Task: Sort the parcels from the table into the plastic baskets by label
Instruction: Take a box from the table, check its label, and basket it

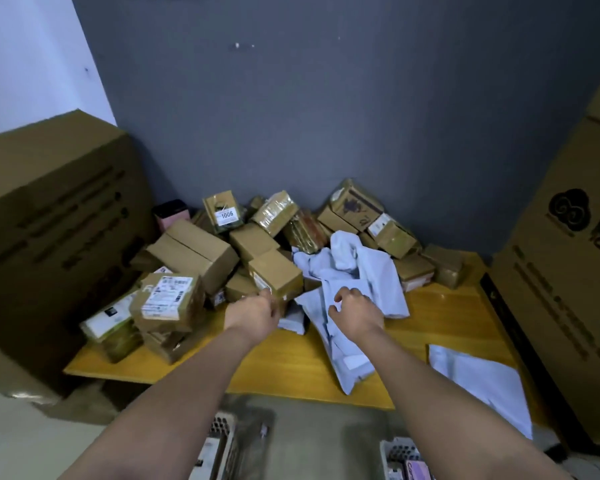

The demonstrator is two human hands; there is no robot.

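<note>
Huge brown cardboard carton (49, 216) hogs the left side, right up against the yellow wooden table (291, 358). Next to it sits a messy heap of small brown cardboard parcels (194, 251), one tagged 1006. Left hand (253, 315) reaches the front of a small taped brown box (274, 275), fingers curled at its edge. Right hand (355, 311) pinches a crumpled pale grey plastic mailer bag (357, 268). Another flat grey mailer (478, 382) hangs off the table's right edge, beside a tall printed carton (565, 271). White plastic baskets (219, 445) peek in below.
</note>
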